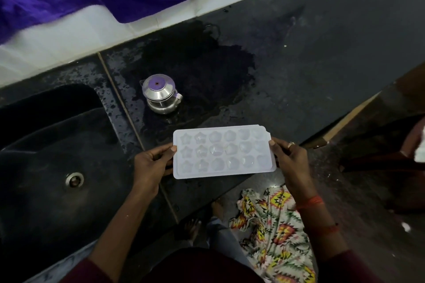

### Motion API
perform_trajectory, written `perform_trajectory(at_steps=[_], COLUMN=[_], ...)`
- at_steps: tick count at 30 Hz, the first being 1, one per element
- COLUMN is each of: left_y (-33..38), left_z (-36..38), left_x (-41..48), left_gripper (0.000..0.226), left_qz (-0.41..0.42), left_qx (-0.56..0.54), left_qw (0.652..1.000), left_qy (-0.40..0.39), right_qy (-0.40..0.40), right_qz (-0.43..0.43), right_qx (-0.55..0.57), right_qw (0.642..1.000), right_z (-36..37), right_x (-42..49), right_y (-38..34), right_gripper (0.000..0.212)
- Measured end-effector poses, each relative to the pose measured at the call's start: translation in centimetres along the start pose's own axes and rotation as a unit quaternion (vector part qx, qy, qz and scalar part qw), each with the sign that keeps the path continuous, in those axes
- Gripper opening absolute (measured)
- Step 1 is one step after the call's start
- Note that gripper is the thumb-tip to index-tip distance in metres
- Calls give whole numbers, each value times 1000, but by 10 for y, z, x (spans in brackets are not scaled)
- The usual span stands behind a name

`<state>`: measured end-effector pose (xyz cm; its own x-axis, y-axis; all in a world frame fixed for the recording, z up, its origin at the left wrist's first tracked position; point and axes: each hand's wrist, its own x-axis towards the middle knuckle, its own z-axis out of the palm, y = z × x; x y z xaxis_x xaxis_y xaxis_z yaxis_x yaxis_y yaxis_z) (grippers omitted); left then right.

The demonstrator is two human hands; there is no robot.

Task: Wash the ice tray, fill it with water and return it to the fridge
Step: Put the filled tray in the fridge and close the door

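Currently: dark sink (46, 145) sits far left. Left hand (149, 165) pinches the left short edge of the ice tray (222, 151), thumb on top, fingers curled under. Tray is held roughly level over the front edge of the counter (310, 71), cavities up, near a lidded steel pot (161, 94) behind it. Right hand (291, 158) grips the right short edge the same way. Counter is wet around the pot.

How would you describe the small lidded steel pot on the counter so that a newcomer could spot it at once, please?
Start at the black sink on the left; to its right lies the wet dark stone countertop. There stands the small shiny steel pot, beyond the white plastic ice tray. It is the only vessel standing there, its domed lid tinted purple.
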<state>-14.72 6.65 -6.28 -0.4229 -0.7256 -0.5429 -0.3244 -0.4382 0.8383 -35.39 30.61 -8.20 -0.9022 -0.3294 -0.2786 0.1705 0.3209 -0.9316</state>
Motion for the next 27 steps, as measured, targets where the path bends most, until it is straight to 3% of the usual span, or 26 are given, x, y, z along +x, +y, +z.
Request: perform_trajectory(at_steps=[14,27], left_y=[-6,-27], left_z=[-6,49], left_x=[-17,-62], left_gripper=[20,18], left_qz=[16,34], left_qx=[67,166], left_qw=[989,946], left_qy=[-131,-277], right_qy=[119,282], right_qz=[29,92], right_qx=[69,139], right_qw=[990,945], right_z=[-15,-70], right_x=[-111,-227], right_y=[27,61], right_gripper=[18,18])
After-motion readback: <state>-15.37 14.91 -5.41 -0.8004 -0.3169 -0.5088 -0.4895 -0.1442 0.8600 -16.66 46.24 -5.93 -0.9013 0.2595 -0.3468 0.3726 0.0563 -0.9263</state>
